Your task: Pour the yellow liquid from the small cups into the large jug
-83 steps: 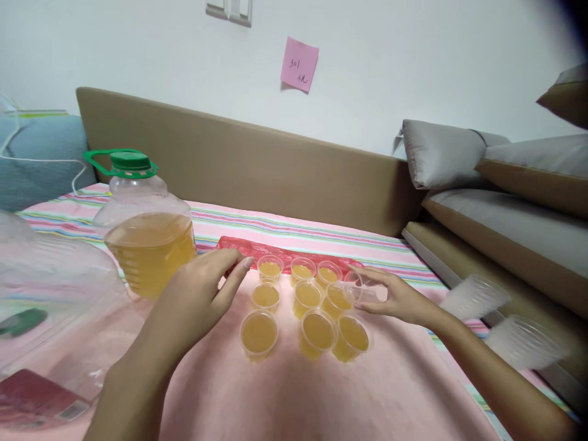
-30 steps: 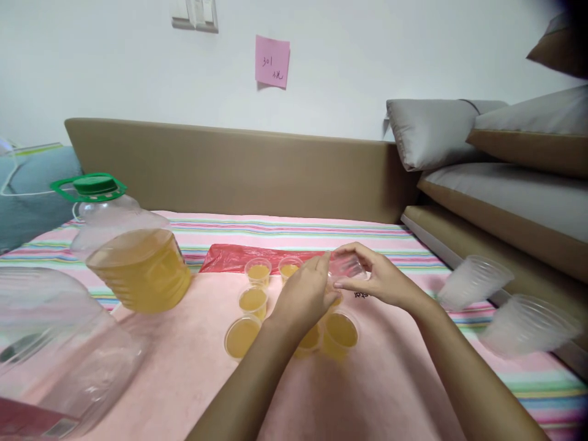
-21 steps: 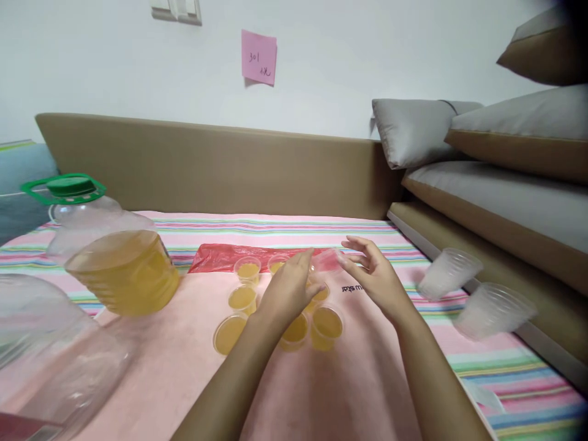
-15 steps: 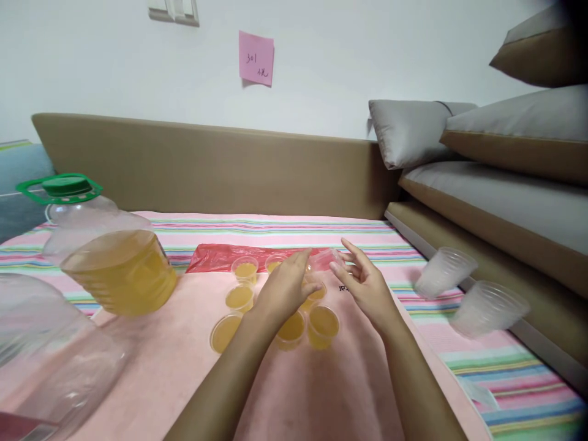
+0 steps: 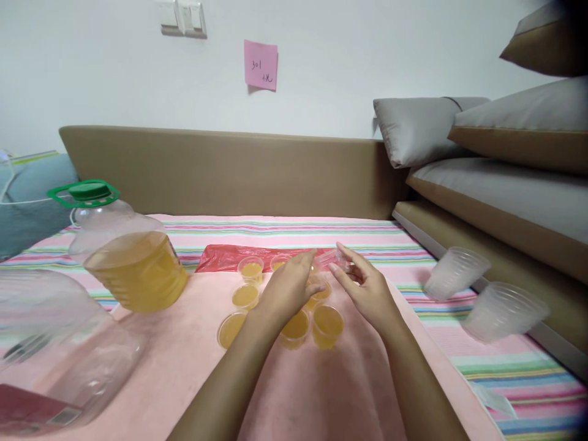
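My right hand (image 5: 362,278) has its fingers curled around a small clear plastic cup (image 5: 331,258), tipped on its side toward the left. My left hand (image 5: 290,283) curves its thumb and fingers around a cup in the back row, mostly hidden behind it. Small clear cups of yellow liquid stand in rows about the hands: one in front (image 5: 327,326), another beside it (image 5: 294,327), and on the left a front cup (image 5: 231,329), a middle cup (image 5: 245,296) and a back cup (image 5: 251,268). My left forearm covers part of the group.
A large clear jug (image 5: 138,269) of yellow liquid, green-capped, stands at the left. Nearer lies a clear bottle (image 5: 92,361). Two stacks of plastic cups, the far stack (image 5: 457,274) and near stack (image 5: 505,311), lie at right by piled cushions (image 5: 514,177). Red plastic (image 5: 220,257) lies behind.
The view has shifted slightly, so the scene sits a little further right. My hands stay nearly in place, and the tipped cup is still in my right hand.
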Demonstrator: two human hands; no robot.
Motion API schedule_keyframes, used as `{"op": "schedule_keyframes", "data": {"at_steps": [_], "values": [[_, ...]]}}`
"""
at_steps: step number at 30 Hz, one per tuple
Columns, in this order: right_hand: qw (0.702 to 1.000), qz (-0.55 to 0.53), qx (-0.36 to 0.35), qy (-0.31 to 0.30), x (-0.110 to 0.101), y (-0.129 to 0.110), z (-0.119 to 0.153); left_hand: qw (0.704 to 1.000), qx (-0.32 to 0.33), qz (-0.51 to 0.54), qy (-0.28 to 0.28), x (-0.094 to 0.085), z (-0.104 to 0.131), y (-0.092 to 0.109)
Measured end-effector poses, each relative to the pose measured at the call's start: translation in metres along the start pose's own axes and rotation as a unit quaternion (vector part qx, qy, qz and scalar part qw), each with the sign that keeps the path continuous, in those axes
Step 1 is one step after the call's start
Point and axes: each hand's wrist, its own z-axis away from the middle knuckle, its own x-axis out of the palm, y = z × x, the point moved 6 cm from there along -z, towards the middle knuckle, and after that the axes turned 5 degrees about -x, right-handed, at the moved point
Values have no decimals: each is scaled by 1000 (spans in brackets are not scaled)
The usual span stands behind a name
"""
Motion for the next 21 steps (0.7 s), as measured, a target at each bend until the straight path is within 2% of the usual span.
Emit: {"op": "schedule_keyframes", "data": {"at_steps": [21], "values": [[1000,12,-2,14,-5,-6,1,1000,18,-9,-9,-4,1,10]]}}
